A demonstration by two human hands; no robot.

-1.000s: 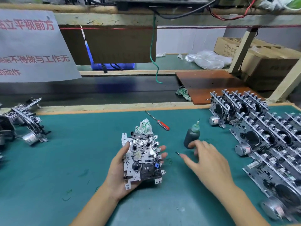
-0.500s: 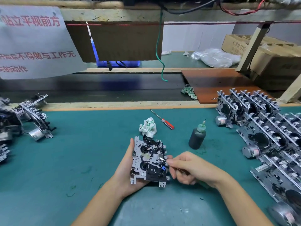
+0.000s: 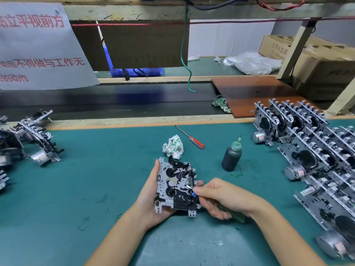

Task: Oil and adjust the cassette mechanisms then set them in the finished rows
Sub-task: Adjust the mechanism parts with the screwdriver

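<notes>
Right hand [image 3: 221, 196] now tooling mechanism [image 3: 176, 187], teal bench mat [image 3: 96, 179], conveyor [image 3: 115, 101] behind

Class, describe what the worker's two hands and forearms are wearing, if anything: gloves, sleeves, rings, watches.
Nothing shows: the left hand and right hand are bare, with no gloves, rings or tape. Both forearms are uncovered up to the frame edge, with no sleeve, watch or wristband visible.
</notes>
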